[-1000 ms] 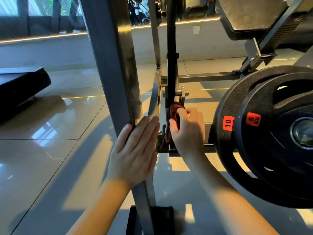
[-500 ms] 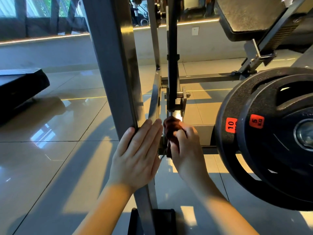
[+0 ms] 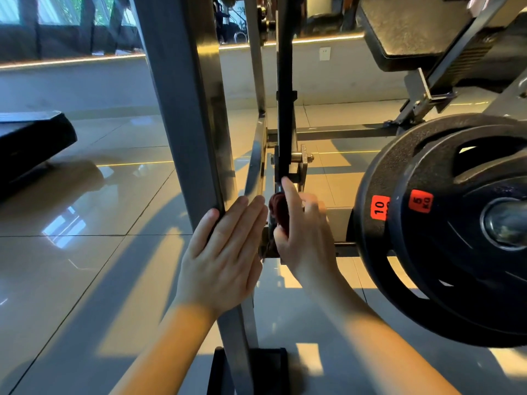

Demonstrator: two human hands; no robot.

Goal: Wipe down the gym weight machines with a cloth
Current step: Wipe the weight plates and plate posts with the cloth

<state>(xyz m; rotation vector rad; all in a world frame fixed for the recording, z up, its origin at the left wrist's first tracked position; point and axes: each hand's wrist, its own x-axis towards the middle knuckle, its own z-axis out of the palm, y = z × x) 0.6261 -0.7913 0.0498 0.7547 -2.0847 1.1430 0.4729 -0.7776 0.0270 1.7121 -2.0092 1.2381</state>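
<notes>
- Lays the left hand (image 3: 222, 252) flat against the grey upright post (image 3: 182, 109) of the weight machine, with the fingers straight and close together and the thumb hooked round the post's left edge.
- Grips a bunched dark red cloth (image 3: 281, 209) in the right hand (image 3: 308, 238), with the thumb and lower fingers curled round it.
- Stretches the right index finger (image 3: 288, 189) straight up to touch the bracket at the foot of the black vertical bar (image 3: 285, 95).
- Holds the cloth low against the frame, just right of the left fingertips and below the steel cross bolt (image 3: 302, 158).
- Shows two black weight plates on one sleeve at the right: the 10 plate (image 3: 370, 252) behind and the 5 KG plate (image 3: 456, 266) in front, each with a red label, near the right hand but apart from it.
- Shows a black padded rest (image 3: 413, 29) at the upper right, a black bench (image 3: 28, 143) at the far left, and a glossy tiled floor (image 3: 85, 266) streaked with sunlight.
</notes>
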